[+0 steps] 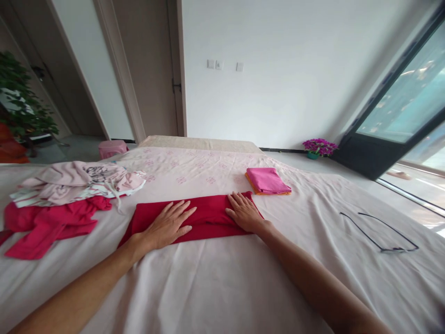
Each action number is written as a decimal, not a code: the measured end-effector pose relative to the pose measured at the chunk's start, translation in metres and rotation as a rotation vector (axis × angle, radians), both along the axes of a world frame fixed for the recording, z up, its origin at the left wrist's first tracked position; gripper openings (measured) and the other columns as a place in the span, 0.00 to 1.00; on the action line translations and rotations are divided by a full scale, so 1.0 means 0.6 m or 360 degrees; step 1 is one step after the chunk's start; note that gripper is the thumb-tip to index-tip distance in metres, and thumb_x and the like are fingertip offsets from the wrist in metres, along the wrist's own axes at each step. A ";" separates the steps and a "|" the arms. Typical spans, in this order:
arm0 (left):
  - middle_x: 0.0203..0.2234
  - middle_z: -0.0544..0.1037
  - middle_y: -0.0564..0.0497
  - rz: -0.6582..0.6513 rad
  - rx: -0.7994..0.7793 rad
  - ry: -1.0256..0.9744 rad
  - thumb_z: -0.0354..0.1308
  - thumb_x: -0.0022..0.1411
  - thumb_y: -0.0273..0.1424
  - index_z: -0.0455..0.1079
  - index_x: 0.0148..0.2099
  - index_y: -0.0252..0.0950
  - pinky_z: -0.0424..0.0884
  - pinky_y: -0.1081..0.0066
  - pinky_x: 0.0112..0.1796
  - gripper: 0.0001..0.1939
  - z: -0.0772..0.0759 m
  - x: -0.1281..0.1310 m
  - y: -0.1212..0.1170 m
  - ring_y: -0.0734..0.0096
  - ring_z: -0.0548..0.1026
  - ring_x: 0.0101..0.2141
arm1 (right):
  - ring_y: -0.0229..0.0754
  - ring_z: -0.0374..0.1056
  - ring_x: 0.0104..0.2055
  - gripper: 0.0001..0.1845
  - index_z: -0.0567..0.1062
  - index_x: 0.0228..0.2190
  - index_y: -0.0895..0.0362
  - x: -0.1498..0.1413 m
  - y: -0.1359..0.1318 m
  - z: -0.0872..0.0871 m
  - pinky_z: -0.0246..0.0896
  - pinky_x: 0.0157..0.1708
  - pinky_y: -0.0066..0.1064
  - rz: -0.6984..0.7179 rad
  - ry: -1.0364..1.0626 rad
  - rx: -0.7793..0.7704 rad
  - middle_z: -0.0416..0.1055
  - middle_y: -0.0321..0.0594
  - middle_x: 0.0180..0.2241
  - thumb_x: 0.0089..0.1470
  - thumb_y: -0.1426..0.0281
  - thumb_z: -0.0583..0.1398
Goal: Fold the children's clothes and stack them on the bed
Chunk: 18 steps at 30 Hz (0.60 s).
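Observation:
A dark red garment (208,216), folded into a long flat strip, lies crosswise on the pale bedsheet (208,278). My left hand (170,225) rests flat on its left half, fingers spread. On its right end lies my right hand (244,213), palm down with the fingers stretched out. Neither hand grips the cloth. Just beyond my right hand sits a small folded stack, a pink cloth (267,180) over an orange one (255,187). The garment's exact kind cannot be made out.
To the left are rumpled clothes: a light pink garment (66,181) over a bright red one (52,227). Eyeglasses (398,249) lie on the sheet at right. Beyond the bed stand a pink stool (113,148) and a pot of purple flowers (318,146).

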<state>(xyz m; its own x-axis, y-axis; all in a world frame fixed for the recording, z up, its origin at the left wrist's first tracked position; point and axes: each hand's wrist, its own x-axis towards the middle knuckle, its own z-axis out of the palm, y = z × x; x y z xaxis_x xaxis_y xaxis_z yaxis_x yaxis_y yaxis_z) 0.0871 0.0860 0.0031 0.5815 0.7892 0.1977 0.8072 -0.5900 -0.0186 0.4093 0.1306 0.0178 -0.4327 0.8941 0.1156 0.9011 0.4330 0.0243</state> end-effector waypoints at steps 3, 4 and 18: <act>0.69 0.54 0.48 0.0067 -0.0006 0.0000 0.42 0.70 0.49 0.48 0.71 0.47 0.50 0.55 0.64 0.31 -0.001 -0.035 -0.010 0.59 0.53 0.67 | 0.51 0.42 0.71 0.37 0.53 0.67 0.61 0.029 0.000 -0.014 0.40 0.67 0.46 -0.0096 -0.0053 0.0014 0.47 0.49 0.69 0.67 0.52 0.42; 0.69 0.54 0.48 0.0104 -0.0009 0.0002 0.42 0.70 0.49 0.48 0.71 0.47 0.50 0.55 0.64 0.32 -0.002 -0.050 -0.014 0.59 0.54 0.67 | 0.51 0.42 0.71 0.37 0.52 0.67 0.61 0.038 0.000 -0.014 0.40 0.67 0.45 -0.0124 -0.0068 0.0012 0.46 0.49 0.69 0.67 0.52 0.42; 0.64 0.63 0.40 0.0660 0.0234 -0.0178 0.42 0.69 0.43 0.63 0.65 0.37 0.58 0.52 0.60 0.28 -0.058 -0.161 -0.025 0.52 0.61 0.63 | 0.50 0.49 0.68 0.32 0.59 0.64 0.59 0.072 -0.015 0.007 0.47 0.63 0.45 -0.0522 0.0043 -0.0076 0.51 0.47 0.68 0.67 0.56 0.44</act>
<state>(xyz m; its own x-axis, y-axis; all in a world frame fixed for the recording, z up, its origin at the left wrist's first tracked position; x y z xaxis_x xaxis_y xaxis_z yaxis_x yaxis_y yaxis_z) -0.0092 0.0713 -0.0316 0.1905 0.9097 0.3691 0.9766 -0.2138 0.0229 0.4523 0.1216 0.0221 -0.1185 0.9899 0.0775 0.9927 0.1200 -0.0151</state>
